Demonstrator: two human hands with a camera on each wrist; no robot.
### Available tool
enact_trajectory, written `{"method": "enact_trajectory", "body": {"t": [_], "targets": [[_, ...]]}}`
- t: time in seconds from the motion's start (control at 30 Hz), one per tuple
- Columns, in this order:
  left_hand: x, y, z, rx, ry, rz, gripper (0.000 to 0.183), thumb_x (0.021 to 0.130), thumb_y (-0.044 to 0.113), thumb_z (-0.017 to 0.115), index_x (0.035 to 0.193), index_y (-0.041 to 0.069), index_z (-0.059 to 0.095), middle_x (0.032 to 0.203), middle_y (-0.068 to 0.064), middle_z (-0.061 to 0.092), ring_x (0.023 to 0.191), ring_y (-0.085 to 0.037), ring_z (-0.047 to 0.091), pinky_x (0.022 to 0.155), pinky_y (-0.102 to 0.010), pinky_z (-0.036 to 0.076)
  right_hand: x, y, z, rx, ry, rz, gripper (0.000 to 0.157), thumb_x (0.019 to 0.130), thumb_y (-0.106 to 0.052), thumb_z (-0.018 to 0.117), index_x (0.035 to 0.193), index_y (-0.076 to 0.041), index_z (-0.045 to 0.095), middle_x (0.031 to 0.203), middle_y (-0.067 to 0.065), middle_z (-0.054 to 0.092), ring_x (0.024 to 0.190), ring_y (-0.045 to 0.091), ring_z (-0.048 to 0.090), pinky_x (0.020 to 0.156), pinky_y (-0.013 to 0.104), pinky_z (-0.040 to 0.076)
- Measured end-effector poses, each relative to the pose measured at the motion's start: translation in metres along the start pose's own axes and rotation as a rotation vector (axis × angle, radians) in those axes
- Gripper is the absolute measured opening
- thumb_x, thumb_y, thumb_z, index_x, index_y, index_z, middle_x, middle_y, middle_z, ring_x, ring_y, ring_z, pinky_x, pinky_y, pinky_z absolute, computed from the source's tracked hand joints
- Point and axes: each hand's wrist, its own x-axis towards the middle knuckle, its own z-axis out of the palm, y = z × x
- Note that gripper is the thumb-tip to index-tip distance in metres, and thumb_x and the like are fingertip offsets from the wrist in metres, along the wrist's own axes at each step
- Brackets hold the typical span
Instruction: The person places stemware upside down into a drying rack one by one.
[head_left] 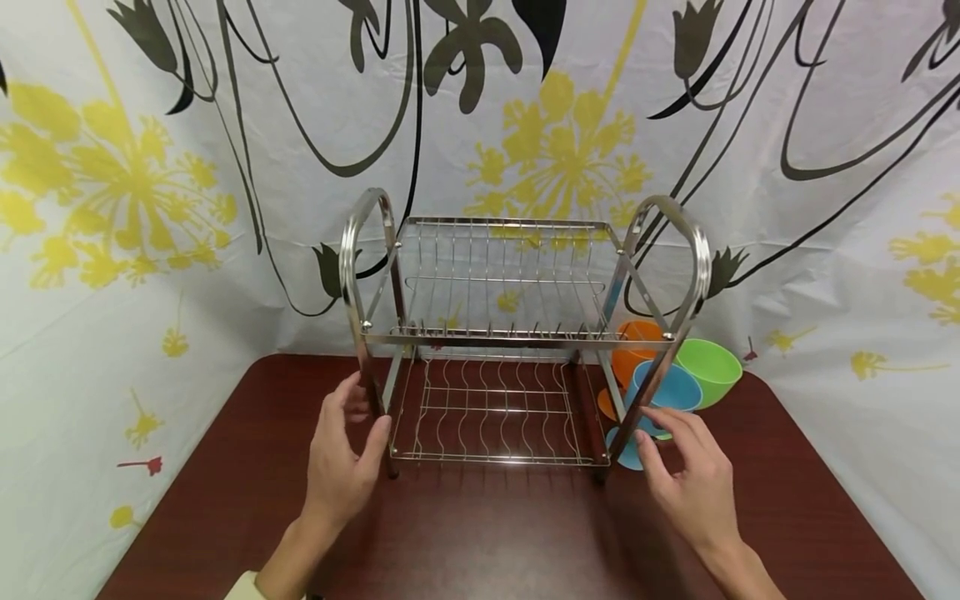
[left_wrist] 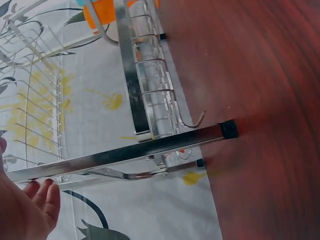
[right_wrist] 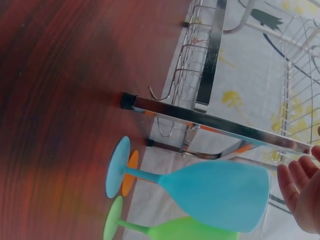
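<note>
A two-tier chrome dish rack [head_left: 487, 340] stands upright on the dark red-brown table. My left hand [head_left: 341, 458] is at its left front leg [left_wrist: 125, 152], thumb on the near side and fingertips right at the metal behind it, fingers loosely bent. On the other side my right hand [head_left: 693, 479] is beside the right front leg [right_wrist: 240, 127], index fingertip and thumb tip at the leg and the fingers relaxed. Both rack tiers hold no dishes. Behind the right leg stand a blue plastic goblet [right_wrist: 220, 192], a green one [head_left: 708, 371] and an orange one [head_left: 626, 358].
The dark wood-look table [head_left: 502, 533] extends in front of the rack and to both sides. A white sheet [head_left: 247, 208] with yellow and grey flowers hangs close behind and around the table. The goblets are crowded close to the rack's right side.
</note>
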Motion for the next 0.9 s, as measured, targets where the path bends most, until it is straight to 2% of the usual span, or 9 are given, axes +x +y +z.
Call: {"method": "enact_trajectory", "body": {"t": [0.1,0.23,0.4,0.5,0.67,0.77,0.9], "targets": [[0.003,0.001,-0.002,-0.013,-0.014,-0.039,0.056,0.086,0.001,0.063,0.14,0.003,0.046,0.112,-0.013,0.058,0.097,-0.023,0.057,0.084,-0.016,0.047,-0.001,0.001,-0.001,0.004,0.008,0.028,0.04,0.073,0.007,0.073,0.112,0.002,0.069,0.104,0.014,0.066,0.095,0.012,0.058,0.081,0.003,0.042],[0.007,0.004,-0.006,-0.027,-0.039,-0.102,0.05,0.089,0.002,0.063,0.137,0.006,0.05,0.111,-0.009,0.06,0.098,-0.019,0.058,0.083,-0.016,0.049,-0.001,0.001,-0.004,-0.008,-0.013,0.116,0.04,0.075,0.009,0.072,0.115,0.003,0.067,0.104,0.015,0.065,0.096,0.006,0.056,0.078,0.002,0.045],[0.011,0.005,-0.007,-0.024,-0.058,-0.149,0.046,0.091,0.003,0.062,0.135,0.006,0.051,0.111,-0.008,0.061,0.097,-0.015,0.058,0.082,-0.015,0.049,-0.003,0.003,-0.007,-0.071,0.001,0.197,0.043,0.076,0.007,0.074,0.117,0.004,0.065,0.106,0.019,0.061,0.097,0.003,0.052,0.081,-0.001,0.041],[0.013,0.005,-0.006,-0.04,-0.052,-0.155,0.044,0.091,0.003,0.062,0.134,0.005,0.052,0.112,-0.008,0.061,0.095,-0.014,0.059,0.082,-0.014,0.049,-0.003,0.005,-0.006,-0.11,0.024,0.244,0.05,0.075,0.005,0.076,0.122,0.005,0.061,0.112,0.022,0.058,0.099,0.011,0.052,0.084,-0.003,0.036],[0.017,0.006,-0.004,-0.07,-0.028,-0.16,0.04,0.092,0.002,0.061,0.131,0.004,0.055,0.109,-0.012,0.063,0.089,-0.01,0.06,0.078,-0.012,0.049,-0.003,0.01,-0.007,-0.142,0.017,0.407,0.069,0.076,0.0,0.079,0.137,0.005,0.047,0.126,0.027,0.047,0.109,0.033,0.048,0.084,-0.003,0.028],[0.02,0.009,-0.002,-0.091,-0.003,-0.188,0.037,0.091,-0.002,0.061,0.127,0.0,0.057,0.105,-0.015,0.065,0.084,-0.005,0.06,0.075,-0.011,0.049,-0.003,0.014,-0.007,-0.139,-0.008,0.523,0.078,0.078,-0.005,0.079,0.144,0.002,0.038,0.13,0.027,0.042,0.112,0.036,0.047,0.082,-0.001,0.028],[0.025,0.013,0.0,-0.113,0.019,-0.207,0.035,0.09,-0.008,0.059,0.124,-0.007,0.056,0.101,-0.021,0.066,0.081,-0.005,0.06,0.072,-0.011,0.049,-0.003,0.018,-0.006,-0.121,-0.054,0.636,0.085,0.081,-0.013,0.079,0.149,-0.002,0.03,0.131,0.025,0.04,0.108,0.029,0.048,0.075,0.001,0.033]]}}
